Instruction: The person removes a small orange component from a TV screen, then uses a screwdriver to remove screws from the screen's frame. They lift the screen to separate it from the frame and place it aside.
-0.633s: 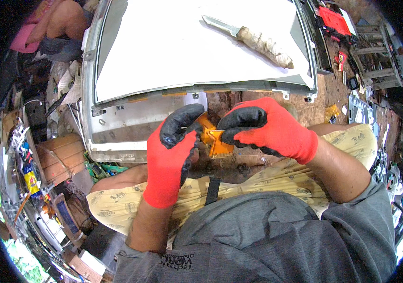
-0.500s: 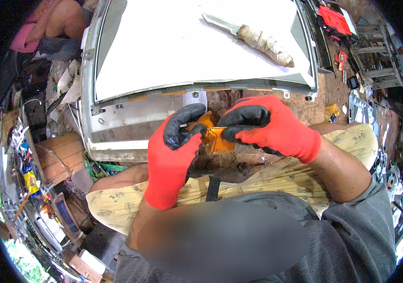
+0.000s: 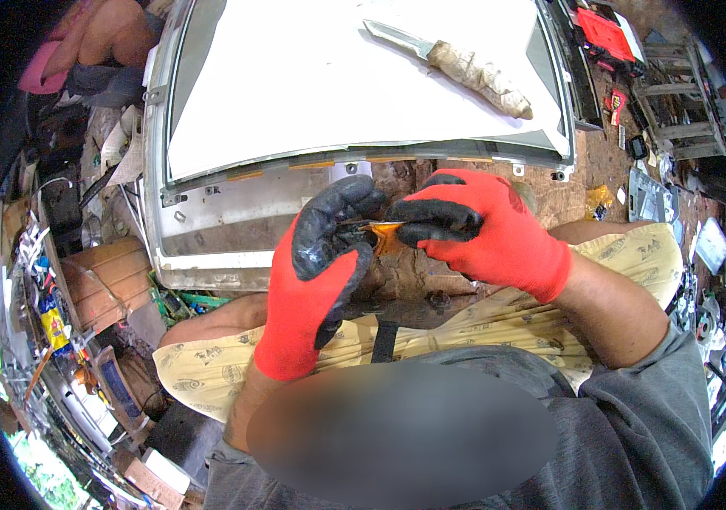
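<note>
Red gloves with black palms cover both hands, which meet in front of my lap. A small piece of thin orange film (image 3: 387,238), like a flexible circuit strip, is between them, mostly hidden and seen nearly edge-on. My right hand (image 3: 490,234) pinches it between thumb and fingers from the right. At its left end, the thumb and curled fingers of my left hand (image 3: 316,246) close on it. Just beyond is a flat metal-framed panel (image 3: 244,255) bearing a white sheet (image 3: 295,85). A knife (image 3: 477,78) with a wrapped handle lies on that sheet.
A person (image 3: 112,42) sits at the far left. Beside my left knee are a brown box-like piece (image 3: 112,285) and green circuit boards (image 3: 197,300). A red case (image 3: 605,38) and a slatted wooden rack (image 3: 681,98) stand at the far right. Scrap parts line both sides.
The orange film has turned from showing its broad face to nearly edge-on, and less of it shows. My left hand's fingers have shifted over it; my right hand has moved slightly left.
</note>
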Tool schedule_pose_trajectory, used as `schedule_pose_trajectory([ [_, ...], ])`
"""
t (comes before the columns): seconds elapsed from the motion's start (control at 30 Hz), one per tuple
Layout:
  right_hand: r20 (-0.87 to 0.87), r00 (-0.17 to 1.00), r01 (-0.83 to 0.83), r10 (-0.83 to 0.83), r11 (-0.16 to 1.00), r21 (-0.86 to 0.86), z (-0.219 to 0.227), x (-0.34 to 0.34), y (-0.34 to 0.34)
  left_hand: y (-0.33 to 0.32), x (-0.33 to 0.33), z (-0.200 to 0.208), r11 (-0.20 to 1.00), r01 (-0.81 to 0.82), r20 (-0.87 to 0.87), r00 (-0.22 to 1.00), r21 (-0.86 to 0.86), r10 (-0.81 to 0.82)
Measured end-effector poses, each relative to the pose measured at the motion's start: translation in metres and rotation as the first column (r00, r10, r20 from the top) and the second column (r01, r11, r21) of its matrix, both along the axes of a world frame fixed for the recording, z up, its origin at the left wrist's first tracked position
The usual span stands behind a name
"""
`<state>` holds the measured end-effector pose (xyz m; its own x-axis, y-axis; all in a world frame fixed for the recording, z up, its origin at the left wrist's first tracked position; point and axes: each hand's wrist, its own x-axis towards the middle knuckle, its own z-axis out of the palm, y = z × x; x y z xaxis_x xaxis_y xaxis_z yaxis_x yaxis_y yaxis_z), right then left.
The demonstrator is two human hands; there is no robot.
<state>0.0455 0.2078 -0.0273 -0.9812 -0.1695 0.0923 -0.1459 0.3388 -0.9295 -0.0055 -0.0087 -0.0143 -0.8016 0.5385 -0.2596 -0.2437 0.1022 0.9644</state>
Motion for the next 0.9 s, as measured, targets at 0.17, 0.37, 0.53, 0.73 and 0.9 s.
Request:
schedule_pose_trajectory([
  [0.17,0.029,1.000,-0.005,0.001,0.991,0.130,0.011,0.002,-0.003,0.005,0.004,-0.003,0.995,-0.064,0.036,0.997,0.072,0.062],
  [0.37,-0.018,0.997,0.070,-0.069,0.994,0.080,0.007,0.004,-0.007,0.011,0.009,0.006,0.997,-0.071,-0.122,0.990,0.003,0.071],
  [0.53,-0.052,0.986,0.162,-0.160,0.986,0.033,0.006,0.001,-0.010,0.012,0.010,0.006,0.997,-0.073,-0.265,0.961,0.016,0.074],
  [0.73,0.539,0.841,0.115,0.051,0.956,-0.270,0.018,0.000,-0.004,0.007,0.010,0.003,0.997,-0.031,-0.381,0.924,-0.068,0.003],
  [0.9,0.345,0.936,0.161,-0.070,0.956,-0.245,0.004,0.004,-0.005,0.017,0.010,0.005,0.993,-0.115,-0.272,0.956,0.006,0.113],
])
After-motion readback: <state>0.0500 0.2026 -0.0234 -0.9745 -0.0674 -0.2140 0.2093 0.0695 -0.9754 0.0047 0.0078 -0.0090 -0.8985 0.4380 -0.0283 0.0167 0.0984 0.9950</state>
